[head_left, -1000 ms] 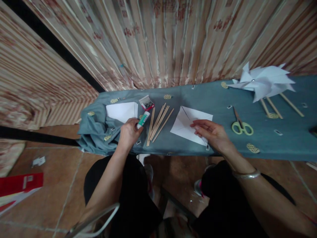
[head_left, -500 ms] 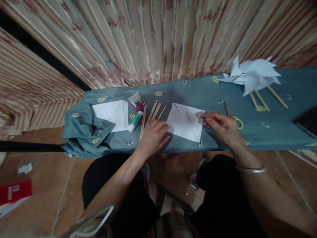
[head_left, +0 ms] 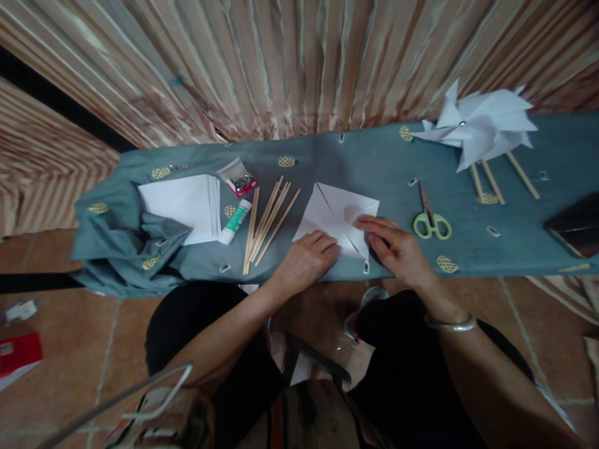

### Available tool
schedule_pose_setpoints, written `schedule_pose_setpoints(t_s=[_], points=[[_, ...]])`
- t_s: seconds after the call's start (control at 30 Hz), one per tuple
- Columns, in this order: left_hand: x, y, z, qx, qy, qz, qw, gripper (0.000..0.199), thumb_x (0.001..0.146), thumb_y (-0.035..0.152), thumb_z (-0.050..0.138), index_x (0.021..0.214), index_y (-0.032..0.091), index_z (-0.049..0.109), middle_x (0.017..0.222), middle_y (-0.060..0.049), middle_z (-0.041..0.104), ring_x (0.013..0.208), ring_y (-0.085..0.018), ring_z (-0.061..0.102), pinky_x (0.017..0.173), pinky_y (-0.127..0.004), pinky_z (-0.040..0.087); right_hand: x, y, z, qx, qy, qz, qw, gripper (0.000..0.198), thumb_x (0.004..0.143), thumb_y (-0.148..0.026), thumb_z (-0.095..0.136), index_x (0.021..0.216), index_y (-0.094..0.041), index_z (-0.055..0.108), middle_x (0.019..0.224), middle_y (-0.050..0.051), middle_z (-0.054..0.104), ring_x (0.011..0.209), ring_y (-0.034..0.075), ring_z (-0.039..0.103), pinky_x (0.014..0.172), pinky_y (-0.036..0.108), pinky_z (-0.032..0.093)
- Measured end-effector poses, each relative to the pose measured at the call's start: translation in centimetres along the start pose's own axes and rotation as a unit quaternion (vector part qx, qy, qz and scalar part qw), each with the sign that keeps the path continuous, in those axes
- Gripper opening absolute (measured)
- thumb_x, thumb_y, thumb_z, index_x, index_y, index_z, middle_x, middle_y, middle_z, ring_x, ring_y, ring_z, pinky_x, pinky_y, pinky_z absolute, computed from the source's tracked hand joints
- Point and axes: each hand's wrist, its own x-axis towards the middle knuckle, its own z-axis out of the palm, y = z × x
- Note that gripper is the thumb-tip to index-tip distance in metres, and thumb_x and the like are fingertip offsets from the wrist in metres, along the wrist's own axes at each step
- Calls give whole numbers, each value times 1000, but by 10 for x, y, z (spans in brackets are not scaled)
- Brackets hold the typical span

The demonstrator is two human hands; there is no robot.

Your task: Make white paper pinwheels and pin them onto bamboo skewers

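A white square sheet of paper (head_left: 344, 202) lies on the cloth before me, with dark slits running in from its upper left and lower right corners. My left hand (head_left: 311, 259) rests on its lower left part, fingers bent and pressing down. Across the right half, my right hand (head_left: 395, 246) lays its stretched fingers on the paper, the thumb lower down. Whether the thumb has paper under it I cannot tell. Just right of this hand are green-handled scissors (head_left: 431, 215), points away from me. Several wooden sticks (head_left: 269, 221) lie left of the sheet.
A glue stick (head_left: 235, 222), a small box of metal pins (head_left: 241, 179) and a stack of white paper (head_left: 180, 202) are on the left. White paper pinwheels (head_left: 486, 125) on sticks lie at the far right, behind a dark object (head_left: 578, 224). The blue-green cloth (head_left: 318, 149) bunches up at the left end.
My right hand has moved left from the sheet's right edge onto the paper, uncovering the scissors. My left hand has shifted right onto the sheet, off the sticks. The view has shifted slightly.
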Motion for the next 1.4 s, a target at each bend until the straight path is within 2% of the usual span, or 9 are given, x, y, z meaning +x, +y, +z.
schedule_pose_setpoints(t_s=[0.2, 0.33, 0.4, 0.47, 0.67, 0.83, 1.0, 1.27, 1.4], points=[[0, -1, 0, -79, 27, -55, 995, 22, 100, 21, 47, 98, 12, 67, 96, -9, 71, 92, -19, 63, 83, -33, 55, -1, -6, -8, 70, -55, 36, 995, 31, 86, -20, 62, 114, -28, 72, 141, 6, 61, 133, 25, 54, 114, 49, 42], [-4, 1, -3, -126, 25, -67, 989, 22, 99, 21, 47, 97, 13, 67, 96, -9, 71, 92, -20, 64, 84, -33, 56, -2, -8, -7, 117, -86, 37, 989, 20, 81, -28, 74, 101, -30, 75, 144, 3, 57, 137, 27, 51, 115, 51, 40], [-7, 3, -4, -142, 20, -71, 987, 22, 99, 21, 47, 98, 13, 68, 97, -9, 72, 93, -20, 64, 86, -34, 56, -3, -7, -3, 140, -75, 37, 987, 9, 82, -32, 74, 91, -29, 75, 140, 3, 61, 134, 26, 54, 114, 50, 42], [-9, 4, -4, -149, 23, -73, 986, 22, 98, 21, 47, 100, 13, 67, 100, -10, 72, 95, -20, 64, 87, -35, 56, -4, -7, 2, 147, -55, 43, 987, 7, 83, -35, 74, 84, -28, 75, 137, 3, 63, 131, 26, 56, 113, 50, 43], [-10, 7, 5, -147, 43, -65, 986, 33, 99, 21, 46, 128, 11, 57, 104, -10, 71, 94, -19, 65, 83, -35, 57, -2, -14, 13, 107, -9, 62, 992, 7, 86, -33, 70, 85, -28, 75, 132, 4, 66, 124, 26, 60, 108, 50, 47], [-9, 6, 8, -138, 42, -52, 988, 26, 98, 17, 47, 116, 12, 64, 103, -11, 71, 96, -20, 64, 84, -34, 58, 0, -18, 23, 78, 47, 91, 992, 2, 81, -29, 73, 81, -28, 73, 127, 4, 67, 117, 26, 63, 105, 50, 49], [-7, 6, 7, -126, 37, -70, 989, 25, 98, 17, 47, 111, 12, 67, 98, -10, 69, 94, -20, 63, 83, -33, 58, 0, -22, 31, 27, 77, 79, 994, 1, 80, -26, 72, 79, -26, 71, 125, 5, 68, 117, 27, 62, 102, 50, 50], [-6, 7, 7, -135, 25, -84, 987, 28, 98, 19, 43, 111, 11, 67, 97, -12, 68, 95, -21, 63, 84, -36, 58, 1, -29, 30, -16, 63, 83, 994, 3, 85, -28, 68, 84, -27, 71, 127, 5, 66, 118, 27, 62, 103, 52, 51], [-5, 7, 6, -146, 19, -96, 984, 26, 98, 19, 46, 110, 14, 68, 100, -10, 68, 97, -20, 63, 86, -36, 58, 1, -30, 29, -24, 59, 78, 995, 4, 86, -28, 67, 85, -28, 71, 127, 5, 66, 119, 29, 61, 103, 54, 51]])
